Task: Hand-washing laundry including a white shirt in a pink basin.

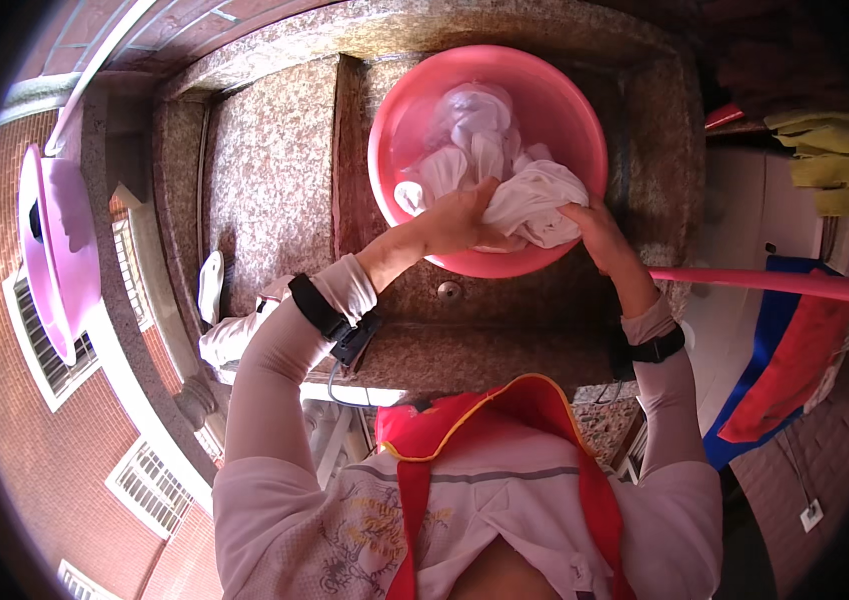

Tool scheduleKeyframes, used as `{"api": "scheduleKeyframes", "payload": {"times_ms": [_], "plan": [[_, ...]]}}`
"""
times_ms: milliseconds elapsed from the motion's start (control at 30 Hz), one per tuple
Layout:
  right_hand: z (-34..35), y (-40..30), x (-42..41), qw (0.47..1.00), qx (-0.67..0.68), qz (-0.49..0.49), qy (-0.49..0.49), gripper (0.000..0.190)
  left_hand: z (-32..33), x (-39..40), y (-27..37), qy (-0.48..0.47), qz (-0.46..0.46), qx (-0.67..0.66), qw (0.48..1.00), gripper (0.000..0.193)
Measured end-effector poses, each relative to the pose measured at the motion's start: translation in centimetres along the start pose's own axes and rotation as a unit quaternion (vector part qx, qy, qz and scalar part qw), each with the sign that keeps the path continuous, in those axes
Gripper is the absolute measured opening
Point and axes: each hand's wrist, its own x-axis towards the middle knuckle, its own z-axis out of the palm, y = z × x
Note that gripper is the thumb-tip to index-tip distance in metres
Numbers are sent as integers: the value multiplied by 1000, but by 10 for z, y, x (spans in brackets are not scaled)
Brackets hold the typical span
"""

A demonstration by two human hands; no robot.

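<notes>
A pink plastic basin (589,127) stands in a speckled stone sink, with water and bunched white cloth (481,120) in it. My left hand (462,219) grips the left side of a gathered white cloth (537,199) over the basin's near edge. On the cloth's right side my right hand (598,234) has its fingers and thumb closed on it. More of the wet cloth lies in the basin beyond my hands.
A sloping stone washboard (267,165) fills the sink's left part, with a white brush-like object (211,287) and cloth beside it. The metal drain (449,291) lies nearer me. A pink pole (762,283) juts from the right; a purple basin (68,240) is at far left.
</notes>
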Motion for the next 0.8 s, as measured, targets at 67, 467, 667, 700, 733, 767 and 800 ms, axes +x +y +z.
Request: {"api": "scheduleKeyframes", "payload": {"times_ms": [67, 467, 667, 700, 733, 767, 800], "plan": [[11, 7, 2, 998, -47, -43, 10, 43, 2, 6, -7, 52, -3, 116, 992, 45], [7, -29, 5, 972, -91, -217, -16, 37, -43, 11, 13, -7, 50, -191, 980, 45], [19, -51, 7, 959, -50, -271, -62, 38, -42, 18, 10, -5, 54, 41, 998, 35], [22, -53, 6, 979, 84, -168, -73, 39, -43, 16, 13, 42, 72, -21, 996, 34], [26, -51, 5, 980, 84, -167, -75, 39, -46, 13, 15, 43, 72, -22, 996, 34], [33, -49, 2, 968, -97, -229, -40, 40, -50, 11, 18, 33, 78, -136, 987, 32], [38, -48, 0, 919, -272, -285, -5, 41, -54, 5, 24, 24, 83, -247, 965, 31]]}}
